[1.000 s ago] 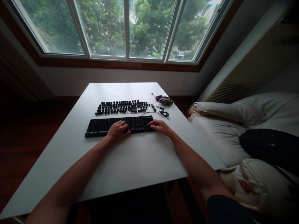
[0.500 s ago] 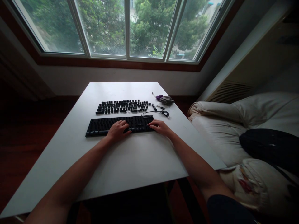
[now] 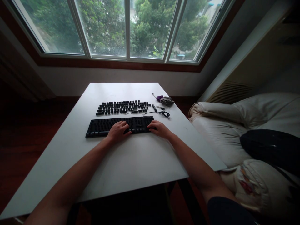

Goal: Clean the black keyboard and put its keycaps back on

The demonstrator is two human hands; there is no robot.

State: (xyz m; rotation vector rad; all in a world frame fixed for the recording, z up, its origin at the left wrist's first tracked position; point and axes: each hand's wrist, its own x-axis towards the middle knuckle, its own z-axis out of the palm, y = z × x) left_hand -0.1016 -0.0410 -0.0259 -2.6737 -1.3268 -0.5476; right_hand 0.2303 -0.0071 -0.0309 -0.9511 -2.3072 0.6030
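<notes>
A long black keyboard (image 3: 100, 125) lies on the white table, many of its keycaps off. My left hand (image 3: 117, 130) rests on the middle of it, fingers bent over the top and thumb along the near edge, gripping it. At the keyboard's right end, my right hand (image 3: 158, 128) has its fingers drawn together in a pinch low over the keys. Whatever may be between those fingertips is too small to make out. Behind the keyboard, loose black keycaps (image 3: 114, 107) stand in several rows.
A coiled black cable (image 3: 166, 114) runs from the keyboard's back. Near the table's right edge lie small tools (image 3: 154, 108), a grey cloth (image 3: 167, 100) and something purple (image 3: 159, 98). A cream sofa (image 3: 215, 137) with a dark bag (image 3: 269, 150) stands at right. Windows (image 3: 150, 31) are ahead.
My right hand has shifted slightly to the left over the right end of the keyboard. My left hand and the loose keycaps look the same.
</notes>
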